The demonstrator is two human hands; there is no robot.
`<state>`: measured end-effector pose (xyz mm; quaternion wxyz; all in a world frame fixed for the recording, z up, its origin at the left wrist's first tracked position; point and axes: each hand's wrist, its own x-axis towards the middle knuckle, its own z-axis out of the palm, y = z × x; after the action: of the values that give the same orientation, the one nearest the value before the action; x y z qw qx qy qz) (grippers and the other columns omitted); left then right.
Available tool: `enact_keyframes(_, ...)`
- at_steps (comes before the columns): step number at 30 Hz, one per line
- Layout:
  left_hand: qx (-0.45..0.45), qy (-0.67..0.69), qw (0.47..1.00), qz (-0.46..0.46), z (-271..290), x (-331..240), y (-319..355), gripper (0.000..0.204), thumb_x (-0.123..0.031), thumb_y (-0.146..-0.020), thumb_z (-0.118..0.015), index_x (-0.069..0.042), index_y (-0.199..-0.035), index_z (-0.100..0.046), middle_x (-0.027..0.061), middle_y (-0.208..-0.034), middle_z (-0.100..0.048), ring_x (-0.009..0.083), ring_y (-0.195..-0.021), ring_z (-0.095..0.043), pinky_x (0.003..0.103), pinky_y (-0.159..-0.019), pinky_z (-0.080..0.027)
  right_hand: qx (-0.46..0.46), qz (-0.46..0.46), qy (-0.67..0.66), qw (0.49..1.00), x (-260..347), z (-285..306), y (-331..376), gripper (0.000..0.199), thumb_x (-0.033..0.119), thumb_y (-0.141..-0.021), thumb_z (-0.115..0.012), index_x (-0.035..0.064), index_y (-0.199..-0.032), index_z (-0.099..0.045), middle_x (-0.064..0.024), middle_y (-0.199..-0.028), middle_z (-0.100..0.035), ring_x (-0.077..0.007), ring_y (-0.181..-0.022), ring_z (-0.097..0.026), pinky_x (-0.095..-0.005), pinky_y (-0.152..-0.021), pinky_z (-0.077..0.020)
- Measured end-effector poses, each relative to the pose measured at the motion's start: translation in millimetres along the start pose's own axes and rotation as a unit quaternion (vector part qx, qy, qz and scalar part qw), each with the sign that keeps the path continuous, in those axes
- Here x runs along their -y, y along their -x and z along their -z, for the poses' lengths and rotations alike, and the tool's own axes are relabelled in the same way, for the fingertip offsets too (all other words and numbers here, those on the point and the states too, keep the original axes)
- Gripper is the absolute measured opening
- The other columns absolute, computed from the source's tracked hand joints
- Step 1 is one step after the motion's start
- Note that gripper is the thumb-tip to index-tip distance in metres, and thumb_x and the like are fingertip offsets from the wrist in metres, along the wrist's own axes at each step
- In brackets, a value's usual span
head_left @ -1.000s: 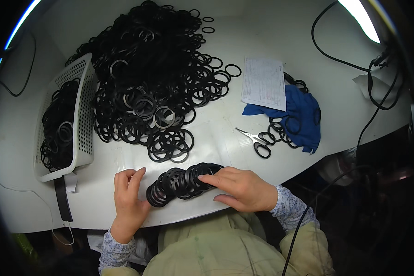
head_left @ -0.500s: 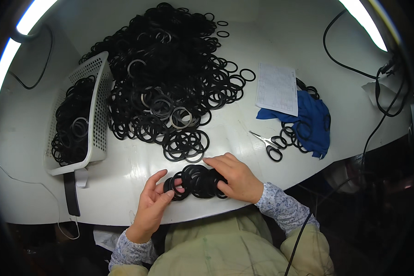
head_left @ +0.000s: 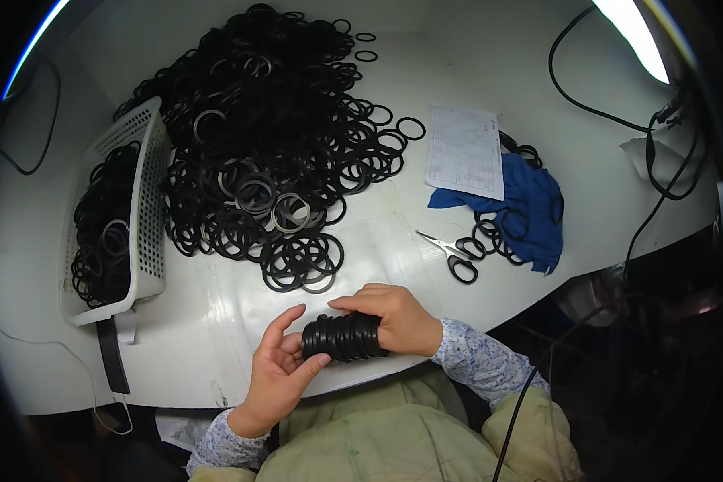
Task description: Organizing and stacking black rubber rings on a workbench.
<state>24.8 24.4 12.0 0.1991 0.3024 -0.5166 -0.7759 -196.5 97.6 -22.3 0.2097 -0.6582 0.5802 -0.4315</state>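
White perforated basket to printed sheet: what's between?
Head view: from the basket, a big heap of black rings, then a strip of white tabletop before the sheet.

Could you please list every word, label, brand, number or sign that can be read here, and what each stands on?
No text can be read.
White paper sheet, partly on the blue cloth: printed lines, too small and blurred to read.
Elsewhere: no lettering I can make out.

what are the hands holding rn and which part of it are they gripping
A row of black rings, held between both hands: the left hand at its left end, the right hand around its right end.
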Motion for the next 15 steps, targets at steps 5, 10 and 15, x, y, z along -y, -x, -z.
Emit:
enact_keyframes(5,0.001,0.002,1.000,0.020,0.9,-2.9,0.6,0.069,0.009,-0.092,-0.065,0.001,-0.151,-0.030,0.0137,-0.116,-0.068,0.0154,-0.107,-0.064,0.028,-0.095,-0.050,-0.002,0.015,0.018,1.000,5.0,4.1,-1.9,0.033,0.007,-0.076,-0.077,0.0039,-0.108,-0.074,-0.0082,-0.094,-0.073,-0.0276,-0.087,-0.066,-0.0367,-0.078,-0.0539)
enact_keyframes(10,0.003,-0.042,0.999,-0.004,-0.3,-1.6,2.5,0.071,0.008,-0.089,-0.070,0.001,-0.149,-0.033,0.0128,-0.114,-0.069,0.0153,-0.107,-0.064,0.029,-0.095,-0.050,0.046,-0.004,-0.013,0.999,8.4,8.2,-1.6,0.029,0.005,-0.077,-0.073,0.0045,-0.106,-0.074,-0.0080,-0.094,-0.072,-0.0284,-0.087,-0.065,-0.0375,-0.077,-0.0540)
enact_keyframes(15,0.008,-0.042,0.999,-0.026,-2.5,3.2,3.5,0.070,0.008,-0.088,-0.071,0.003,-0.148,-0.035,0.0128,-0.114,-0.069,0.0155,-0.109,-0.064,0.030,-0.098,-0.048,0.005,-0.007,-0.002,1.000,13.5,5.5,-1.7,0.028,0.004,-0.078,-0.073,0.0037,-0.106,-0.074,-0.0081,-0.095,-0.072,-0.0281,-0.087,-0.065,-0.0373,-0.077,-0.0538)
